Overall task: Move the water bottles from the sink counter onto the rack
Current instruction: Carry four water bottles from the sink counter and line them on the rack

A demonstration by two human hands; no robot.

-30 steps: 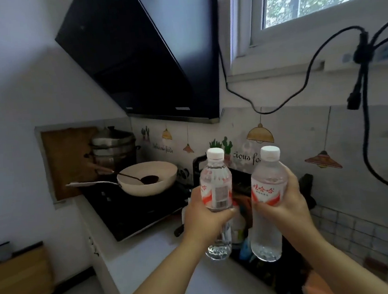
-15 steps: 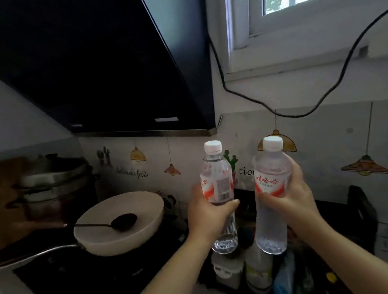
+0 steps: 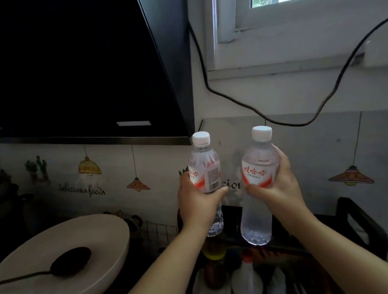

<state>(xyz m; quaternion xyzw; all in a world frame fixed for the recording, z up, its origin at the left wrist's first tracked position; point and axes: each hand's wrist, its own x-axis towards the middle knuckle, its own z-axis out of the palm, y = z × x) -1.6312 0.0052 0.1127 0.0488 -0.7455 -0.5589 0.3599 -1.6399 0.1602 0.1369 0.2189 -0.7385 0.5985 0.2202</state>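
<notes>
Both bottles are off the counter but not yet placed. The left hand (image 3: pixel 198 201) wraps one bottle (image 3: pixel 204 169), the right hand (image 3: pixel 278 186) the other bottle (image 3: pixel 258 172), upright above the black rack (image 3: pixel 357 224).

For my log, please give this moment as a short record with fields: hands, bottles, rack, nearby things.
left hand: grips the left water bottle at its label
right hand: grips the right water bottle at its label
bottles: upright, white caps on, held in the air, apart
rack: black, below the bottles, already holds other bottles
nearby: white pan with dark spoon; range hood
</notes>
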